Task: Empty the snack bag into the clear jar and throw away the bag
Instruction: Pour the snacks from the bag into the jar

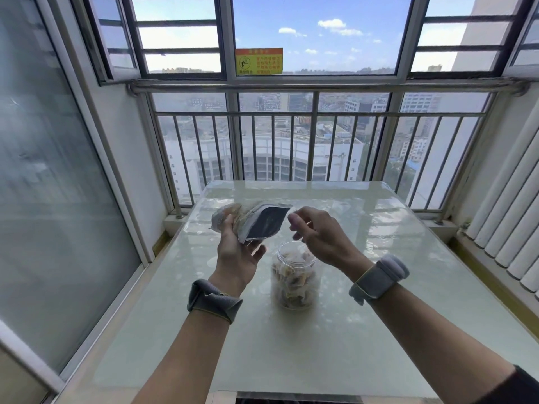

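The left hand's [234, 252] fingers [258, 248] and thumb curl around a crinkled foil snack bag [258, 224], held tilted with its matte grey inner face showing. The right hand's [318, 237] fingers are loosely curled just beside the bag's upper corner; contact cannot be determined. Below both hands, a clear cylindrical plastic jar [293, 287], lidless, stands upright on the glossy pale tabletop [393, 287], holding pale, wrinkled snack pieces. Grey fabric bands wrap both wrists.

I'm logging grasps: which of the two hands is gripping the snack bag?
The left hand grips the snack bag around its middle; the right hand is only close to the bag's corner, contact unclear.
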`<state>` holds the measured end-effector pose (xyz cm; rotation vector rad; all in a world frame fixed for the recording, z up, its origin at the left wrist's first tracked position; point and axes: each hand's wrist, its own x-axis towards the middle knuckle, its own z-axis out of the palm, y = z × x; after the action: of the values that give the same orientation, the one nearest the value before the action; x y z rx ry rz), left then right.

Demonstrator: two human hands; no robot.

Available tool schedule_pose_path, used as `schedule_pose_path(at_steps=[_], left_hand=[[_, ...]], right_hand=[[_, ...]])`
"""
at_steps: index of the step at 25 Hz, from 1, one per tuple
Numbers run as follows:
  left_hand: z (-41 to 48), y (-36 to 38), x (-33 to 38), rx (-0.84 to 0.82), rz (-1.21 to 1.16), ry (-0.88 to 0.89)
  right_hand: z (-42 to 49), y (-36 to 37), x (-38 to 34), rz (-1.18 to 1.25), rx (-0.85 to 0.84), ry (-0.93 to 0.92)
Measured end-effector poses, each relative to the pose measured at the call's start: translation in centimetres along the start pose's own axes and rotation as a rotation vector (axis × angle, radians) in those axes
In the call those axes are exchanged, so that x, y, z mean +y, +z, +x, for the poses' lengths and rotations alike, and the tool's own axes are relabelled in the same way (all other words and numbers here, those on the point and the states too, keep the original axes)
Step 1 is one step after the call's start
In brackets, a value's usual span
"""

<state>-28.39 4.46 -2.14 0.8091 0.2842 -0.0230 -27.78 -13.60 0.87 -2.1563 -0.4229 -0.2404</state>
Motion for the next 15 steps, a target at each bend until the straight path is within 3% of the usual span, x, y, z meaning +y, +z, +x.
schedule_pose_path(at_steps=[4, 9, 15], left_hand=[[-0.5, 1.1, -0.2, -0.056, 0.013, 0.087], [-1.1, 0.6, -0.1, -0.181, 0.103, 0.131], [-1.2, -0.8, 1.6, -0.058, 0.124, 0.219]], right_hand=[[0.2, 0.2, -1.3, 0.640, -0.170, 0.264], [0.1, -0.2, -1.0, 0.662, -0.026, 0.282], [-0.1, -1.5, 0.8, 0.666, 0.004, 0.265]])
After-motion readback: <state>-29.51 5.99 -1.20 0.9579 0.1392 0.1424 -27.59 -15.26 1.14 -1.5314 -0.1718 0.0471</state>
